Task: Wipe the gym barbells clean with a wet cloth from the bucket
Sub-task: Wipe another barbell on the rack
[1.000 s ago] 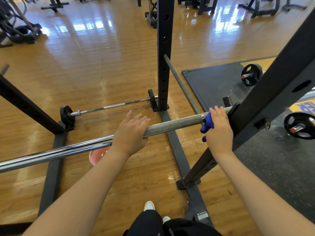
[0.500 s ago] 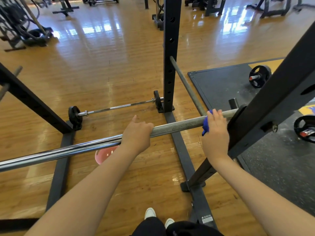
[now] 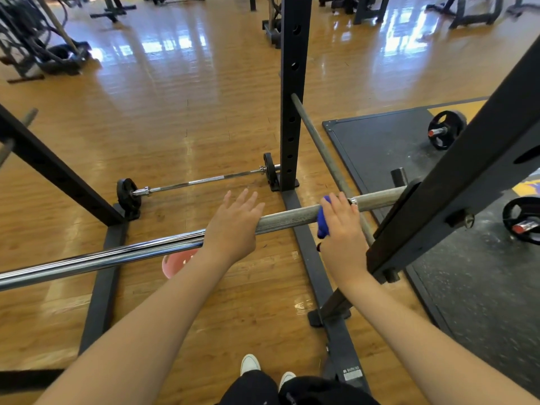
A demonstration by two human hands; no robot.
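Note:
A long steel barbell (image 3: 117, 255) lies across the black squat rack (image 3: 292, 92), running from lower left to the right. My left hand (image 3: 230, 229) rests on the bar's middle with its fingers stretched out. My right hand (image 3: 342, 229) grips a blue cloth (image 3: 323, 220) wrapped round the bar's rough sleeve, close to the rack's right upright (image 3: 455, 194). Under the bar, partly hidden by my left forearm, stands a pink bucket (image 3: 175, 263).
A second barbell (image 3: 198, 181) with small black plates lies on the wooden floor beyond. A grey safety bar (image 3: 324, 153) slants back from the rack. Two more plates (image 3: 445, 130) sit on the black mat (image 3: 380, 147) at right. Rack base rails run along the floor by my feet.
My right hand with the blue cloth has slid a little left along the bar, away from the upright. My left hand's fingers have lifted and straightened.

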